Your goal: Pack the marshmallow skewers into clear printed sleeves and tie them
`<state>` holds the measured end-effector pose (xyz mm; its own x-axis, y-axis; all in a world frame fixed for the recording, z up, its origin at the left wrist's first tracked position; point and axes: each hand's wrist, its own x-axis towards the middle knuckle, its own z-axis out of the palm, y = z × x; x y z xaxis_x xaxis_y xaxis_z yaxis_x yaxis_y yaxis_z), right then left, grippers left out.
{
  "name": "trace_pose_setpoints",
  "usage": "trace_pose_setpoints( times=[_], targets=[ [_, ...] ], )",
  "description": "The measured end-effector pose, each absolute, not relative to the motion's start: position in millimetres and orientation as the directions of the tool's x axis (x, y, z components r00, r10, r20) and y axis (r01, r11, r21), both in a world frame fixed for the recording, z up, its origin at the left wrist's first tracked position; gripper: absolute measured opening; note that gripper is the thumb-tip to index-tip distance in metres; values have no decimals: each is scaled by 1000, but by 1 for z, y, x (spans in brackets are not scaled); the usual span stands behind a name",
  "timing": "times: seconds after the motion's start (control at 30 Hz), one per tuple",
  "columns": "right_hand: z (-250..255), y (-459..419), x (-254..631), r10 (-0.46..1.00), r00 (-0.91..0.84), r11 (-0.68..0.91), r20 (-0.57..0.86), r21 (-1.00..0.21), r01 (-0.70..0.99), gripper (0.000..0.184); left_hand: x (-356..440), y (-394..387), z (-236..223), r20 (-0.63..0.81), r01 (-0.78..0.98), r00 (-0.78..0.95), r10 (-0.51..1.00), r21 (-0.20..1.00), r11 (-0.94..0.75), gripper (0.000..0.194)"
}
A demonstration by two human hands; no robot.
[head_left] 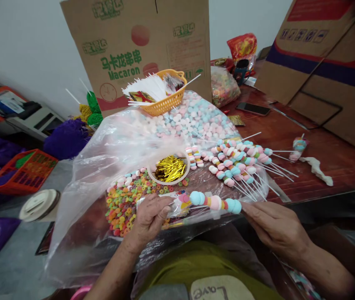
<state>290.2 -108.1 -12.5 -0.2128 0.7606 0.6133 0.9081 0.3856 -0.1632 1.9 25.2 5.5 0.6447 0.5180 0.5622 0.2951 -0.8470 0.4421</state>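
Observation:
A marshmallow skewer (215, 203), blue and pink with colored rings between, lies level in front of me. My right hand (276, 223) pinches its right end, where the stick is hidden by the fingers. At its left end is a clear printed bag (181, 203), with my left hand (151, 216) closed on its edge. I cannot tell how far the skewer sits inside the bag. Beyond my left hand, colorful ring candies (124, 204) are spread on plastic sheeting (80, 200). Finished-looking skewers (238, 162) lie piled behind the held one.
A bowl (149, 175) holds gold twist ties (171, 168). Loose marshmallows (196, 114) cover the back, near a yellow basket (165, 104) of white sticks. Cardboard boxes (152, 37) stand behind and right. A phone (253, 108) and a wrapped skewer (298, 148) lie on the right.

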Motion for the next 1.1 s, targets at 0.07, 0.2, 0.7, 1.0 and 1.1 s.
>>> trace_pose_setpoints(
  times=[0.07,0.2,0.7,1.0,1.1],
  targets=[
    [-13,-110,295,768,-246,396,591,-137,908,27,2,26,6,538,292,671,511,441,-848,18],
    [-10,-110,301,776,-293,407,558,-88,909,31,5,29,10,482,292,746,459,382,-877,19],
    [-13,-108,301,782,-352,447,514,-70,892,31,9,31,3,427,374,759,491,331,-866,19],
    [-7,-103,304,791,-336,444,512,-103,890,28,6,31,10,357,244,818,452,496,-833,21],
    [-7,-102,306,771,-389,480,505,-59,875,30,7,29,12,325,202,839,436,557,-805,24]
  ],
)
